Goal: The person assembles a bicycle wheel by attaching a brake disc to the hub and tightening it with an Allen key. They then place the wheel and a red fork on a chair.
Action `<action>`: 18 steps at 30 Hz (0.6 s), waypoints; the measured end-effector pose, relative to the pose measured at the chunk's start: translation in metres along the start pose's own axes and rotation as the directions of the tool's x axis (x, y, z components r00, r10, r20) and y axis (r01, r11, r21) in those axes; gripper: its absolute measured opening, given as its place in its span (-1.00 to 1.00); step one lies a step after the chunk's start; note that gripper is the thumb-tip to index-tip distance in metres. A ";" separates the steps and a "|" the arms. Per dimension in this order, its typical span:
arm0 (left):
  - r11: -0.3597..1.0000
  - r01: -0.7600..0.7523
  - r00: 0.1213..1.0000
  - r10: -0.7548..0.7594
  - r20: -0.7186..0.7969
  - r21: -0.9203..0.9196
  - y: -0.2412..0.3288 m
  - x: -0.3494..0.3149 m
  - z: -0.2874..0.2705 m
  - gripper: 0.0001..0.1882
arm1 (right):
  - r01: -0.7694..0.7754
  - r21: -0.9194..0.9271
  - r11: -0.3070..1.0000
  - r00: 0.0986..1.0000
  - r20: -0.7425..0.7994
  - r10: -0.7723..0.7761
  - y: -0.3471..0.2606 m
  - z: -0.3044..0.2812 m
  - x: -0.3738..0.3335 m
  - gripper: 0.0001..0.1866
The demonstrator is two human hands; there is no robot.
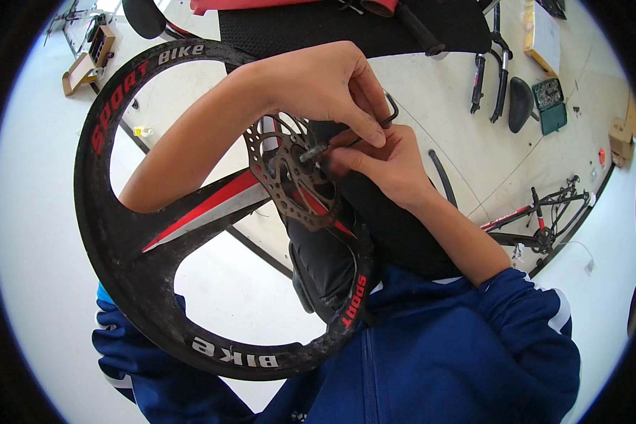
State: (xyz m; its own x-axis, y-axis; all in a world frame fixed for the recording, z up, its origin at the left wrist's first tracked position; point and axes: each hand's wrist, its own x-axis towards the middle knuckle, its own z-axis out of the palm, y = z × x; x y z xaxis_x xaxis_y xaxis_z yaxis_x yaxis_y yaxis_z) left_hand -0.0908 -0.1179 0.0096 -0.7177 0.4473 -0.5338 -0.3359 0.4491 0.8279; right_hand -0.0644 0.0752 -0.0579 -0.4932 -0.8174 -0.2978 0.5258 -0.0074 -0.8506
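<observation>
A black three-spoke bicycle wheel (104,225) with red and silver accents stands tilted in front of me. My left forearm comes through a gap between its spokes. Beside the hub, my left hand (336,85) is closed, thumb and fingers pinching a black, bent hex key (393,106). My right hand (396,166) is closed just below it, its fingertips by the key's straight end and the hub axle (314,152). Whatever lies between the right fingertips is mostly covered. A drilled metal brake disc (284,192) surrounds the axle.
A black-topped surface (283,32) stands ahead, with a red item and a dark handle on it. To the right on the floor lie a suspension fork (500,74), a saddle (521,104), a green case (551,106) and a bike frame (540,222). Left is an open cardboard box (80,73).
</observation>
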 end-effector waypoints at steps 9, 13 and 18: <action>1.000 0.014 1.000 -0.014 0.018 -0.004 -0.003 0.002 0.001 -0.57 | -0.028 0.097 0.995 1.000 0.002 0.028 -0.006 -0.001 -0.001 -0.80; 0.999 0.025 0.997 -0.022 -0.069 0.039 -0.002 0.000 0.001 -0.59 | -0.078 0.073 0.994 0.996 0.057 0.074 -0.008 -0.004 -0.001 -0.77; 0.977 0.180 0.973 -0.160 -0.165 0.116 0.003 0.002 -0.001 -0.67 | -0.055 0.081 0.995 0.998 -0.036 0.058 -0.002 0.002 0.000 -0.79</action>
State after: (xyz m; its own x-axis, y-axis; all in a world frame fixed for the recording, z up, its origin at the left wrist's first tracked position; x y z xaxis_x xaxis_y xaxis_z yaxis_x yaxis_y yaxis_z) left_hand -0.0941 -0.1159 0.0113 -0.7454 0.2362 -0.6234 -0.3867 0.6086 0.6929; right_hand -0.0636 0.0745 -0.0555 -0.4866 -0.7951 -0.3620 0.6067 -0.0094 -0.7949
